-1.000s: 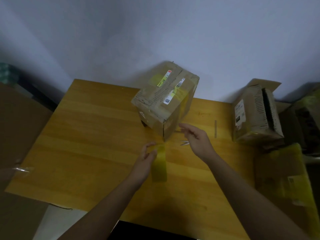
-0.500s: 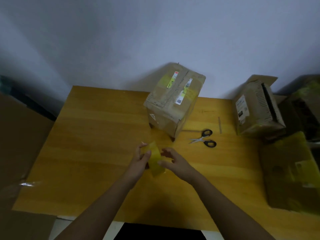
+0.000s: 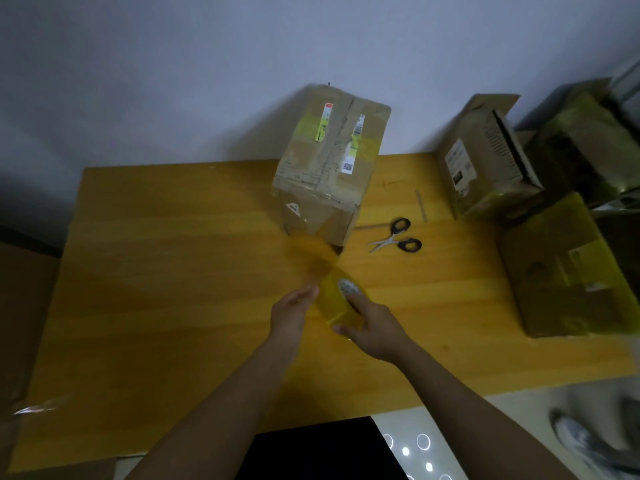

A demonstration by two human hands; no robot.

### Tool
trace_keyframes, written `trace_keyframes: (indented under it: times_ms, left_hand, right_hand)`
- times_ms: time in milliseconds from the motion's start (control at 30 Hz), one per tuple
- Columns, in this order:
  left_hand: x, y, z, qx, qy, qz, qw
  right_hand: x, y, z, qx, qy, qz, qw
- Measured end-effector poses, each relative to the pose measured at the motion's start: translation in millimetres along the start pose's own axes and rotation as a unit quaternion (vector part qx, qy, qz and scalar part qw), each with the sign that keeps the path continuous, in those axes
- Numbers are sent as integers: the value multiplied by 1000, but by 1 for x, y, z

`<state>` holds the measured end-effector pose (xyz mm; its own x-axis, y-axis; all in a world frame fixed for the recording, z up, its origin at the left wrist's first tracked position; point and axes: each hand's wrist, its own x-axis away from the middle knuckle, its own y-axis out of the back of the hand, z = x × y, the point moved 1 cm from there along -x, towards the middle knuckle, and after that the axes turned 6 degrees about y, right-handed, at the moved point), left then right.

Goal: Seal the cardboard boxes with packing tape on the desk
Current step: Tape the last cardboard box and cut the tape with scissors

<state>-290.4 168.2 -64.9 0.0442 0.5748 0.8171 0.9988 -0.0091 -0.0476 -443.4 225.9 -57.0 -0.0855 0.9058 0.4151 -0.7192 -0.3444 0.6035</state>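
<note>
A: What could go wrong? The wooden worktop (image 3: 173,271) is smooth, and the tall taped carton (image 3: 325,174) stands well beyond the roll, so a long pulled strip might twist and stick to itself.

B: The yellow tape roll (image 3: 337,301) is glossy (slippery, I'd guess). The right hand (image 3: 372,323) clasps it just above the worktop; the left hand (image 3: 292,310) lies against its side, blurred, grip unclear. The scissors (image 3: 396,237) lie apart.

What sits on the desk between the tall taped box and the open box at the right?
Black-handled scissors lie there, head view.
</note>
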Motion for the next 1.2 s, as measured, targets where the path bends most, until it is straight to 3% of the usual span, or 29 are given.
trace_keyframes:
  times_ms: [100,233,400,533,633,733,933,1000,1067,1200]
  left_hand:
    - [-2,-4,7,14,9,-28,999]
    - [-2,-1,29,29,43,-13,999]
    - [-18,0,52,161,126,-42,978]
    - [-32,4,53,163,164,5,973]
    - [-35,14,52,18,146,45,988]
    - [-41,27,50,-126,104,38,986]
    - [-59,52,35,-365,21,21,930]
    - [-60,56,22,-346,17,3,938]
    - [-60,54,0,-295,-16,-39,954]
    - [-39,40,-69,-195,-225,-149,943]
  right_hand:
    - [-6,-6,-4,159,-19,-12,987]
    - [-15,-6,-13,277,-107,-13,955]
    - [-28,-31,-17,334,-104,-37,936]
    - [-34,-41,-26,351,-119,-13,929]
    - [-36,-42,-30,357,-119,-3,926]
    - [-37,-40,-31,346,-129,10,929]
    - [-40,-27,-27,270,-140,51,951]
    - [-35,-16,-23,231,-135,19,963]
    - [-30,-1,-17,184,-97,-81,975]
    - [-31,36,3,90,-9,-285,954]
